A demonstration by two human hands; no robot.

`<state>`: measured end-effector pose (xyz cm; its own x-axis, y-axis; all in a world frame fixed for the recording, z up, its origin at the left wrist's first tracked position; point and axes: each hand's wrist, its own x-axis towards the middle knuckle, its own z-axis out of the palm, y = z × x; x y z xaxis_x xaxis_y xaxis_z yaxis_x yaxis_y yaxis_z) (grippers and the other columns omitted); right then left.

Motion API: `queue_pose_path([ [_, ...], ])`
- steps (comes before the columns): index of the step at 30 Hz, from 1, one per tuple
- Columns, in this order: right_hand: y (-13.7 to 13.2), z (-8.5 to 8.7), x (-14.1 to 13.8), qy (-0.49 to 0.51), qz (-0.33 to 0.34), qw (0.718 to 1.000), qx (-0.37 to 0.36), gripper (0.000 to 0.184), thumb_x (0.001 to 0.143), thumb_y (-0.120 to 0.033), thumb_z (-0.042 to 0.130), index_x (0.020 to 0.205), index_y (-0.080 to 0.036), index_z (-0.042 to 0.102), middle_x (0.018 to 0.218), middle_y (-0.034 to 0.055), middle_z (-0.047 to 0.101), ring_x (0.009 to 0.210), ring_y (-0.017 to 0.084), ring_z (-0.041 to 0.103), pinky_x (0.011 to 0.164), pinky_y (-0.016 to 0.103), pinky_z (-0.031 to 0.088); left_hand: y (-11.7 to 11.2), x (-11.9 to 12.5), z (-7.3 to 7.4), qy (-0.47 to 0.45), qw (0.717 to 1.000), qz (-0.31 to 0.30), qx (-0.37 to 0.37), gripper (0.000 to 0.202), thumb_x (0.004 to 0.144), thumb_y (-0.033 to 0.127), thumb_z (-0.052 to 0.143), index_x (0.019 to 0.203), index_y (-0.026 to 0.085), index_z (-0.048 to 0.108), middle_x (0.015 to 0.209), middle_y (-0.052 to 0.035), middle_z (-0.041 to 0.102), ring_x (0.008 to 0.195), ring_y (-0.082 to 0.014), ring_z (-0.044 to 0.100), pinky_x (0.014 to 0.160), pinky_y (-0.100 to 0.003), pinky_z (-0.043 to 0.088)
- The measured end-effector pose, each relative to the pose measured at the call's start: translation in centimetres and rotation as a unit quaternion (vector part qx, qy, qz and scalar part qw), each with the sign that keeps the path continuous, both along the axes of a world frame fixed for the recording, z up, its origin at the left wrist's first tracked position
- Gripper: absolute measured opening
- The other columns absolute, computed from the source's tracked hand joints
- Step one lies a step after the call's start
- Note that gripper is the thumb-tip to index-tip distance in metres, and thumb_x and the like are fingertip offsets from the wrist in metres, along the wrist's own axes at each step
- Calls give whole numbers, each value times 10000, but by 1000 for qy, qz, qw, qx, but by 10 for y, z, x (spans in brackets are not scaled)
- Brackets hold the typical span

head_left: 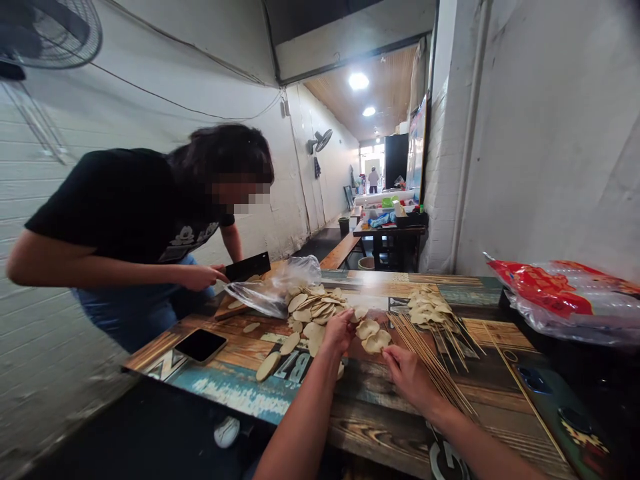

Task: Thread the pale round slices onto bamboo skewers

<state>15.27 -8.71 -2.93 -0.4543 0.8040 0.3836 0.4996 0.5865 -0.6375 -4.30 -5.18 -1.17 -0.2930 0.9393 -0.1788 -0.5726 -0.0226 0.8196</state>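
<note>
My left hand [340, 331] reaches into a heap of pale flat slices [316, 308] on the wooden table [380, 407], its fingers curled on a slice at the heap's edge. My right hand [411, 377] is closed on a thin bamboo skewer that carries two slices [373, 335]. A bundle of bare skewers [430, 360] lies right of this hand. Finished skewers with slices [427, 308] are piled further back.
A person in a black shirt leans over the table's left end, holding a cleaver [247, 267] above a cutting board [230, 308] beside a clear plastic bag [273, 288]. A phone [201, 345] lies front left. Red-printed packets [560, 293] sit at right.
</note>
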Motion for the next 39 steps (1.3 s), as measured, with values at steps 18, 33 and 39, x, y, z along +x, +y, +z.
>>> queue_pose_path([
  [18,-3,5,-2,-3,7,1000,11,374,906,-280,342,606,-179,542,556,28,575,524,137,504,531,247,293,-5,11,6,80,993,79,29,218,637,242,785,826,156,719,711,-18,693,591,-132,592,560,-231,448],
  [33,4,9,-2,49,-25,998,8,377,916,-322,365,750,-167,666,676,62,684,592,172,596,562,251,369,-8,18,16,-33,999,-13,17,300,669,341,799,844,138,665,745,-41,674,606,-122,606,587,-234,484],
  [39,1,6,-3,47,-9,999,18,384,927,-325,370,762,-159,675,693,62,691,609,169,601,580,253,377,-7,16,10,-50,998,-22,11,338,600,291,852,834,136,663,728,-36,676,626,-140,621,590,-242,487],
])
